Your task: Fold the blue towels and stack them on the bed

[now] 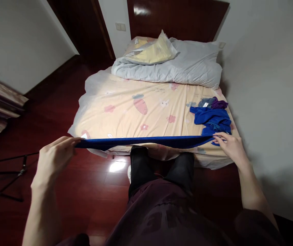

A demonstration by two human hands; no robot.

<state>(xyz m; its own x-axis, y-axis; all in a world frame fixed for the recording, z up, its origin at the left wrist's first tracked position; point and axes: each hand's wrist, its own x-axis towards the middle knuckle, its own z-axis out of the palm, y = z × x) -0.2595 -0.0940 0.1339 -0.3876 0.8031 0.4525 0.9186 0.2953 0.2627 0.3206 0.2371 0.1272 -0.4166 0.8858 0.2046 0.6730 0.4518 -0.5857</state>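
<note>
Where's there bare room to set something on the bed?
The middle and left of the patterned sheet are bare, bordered by the bunched quilt, the cloth pile at right, and the blue cloth the hands hold stretched. Crowded: that pile, and the quilt under the yellow bedding.

The cloth [167, 140] is deep blue; the peach sheet [125, 118] has pink flowers and a carrot pattern. Clothes [210, 117] near the bed's [97, 92] right edge are blue and purple.

Dim overall, brighter over bed [120, 119]; white glare on floor [84, 191]; soft shadows on right wall [266, 89].
</note>
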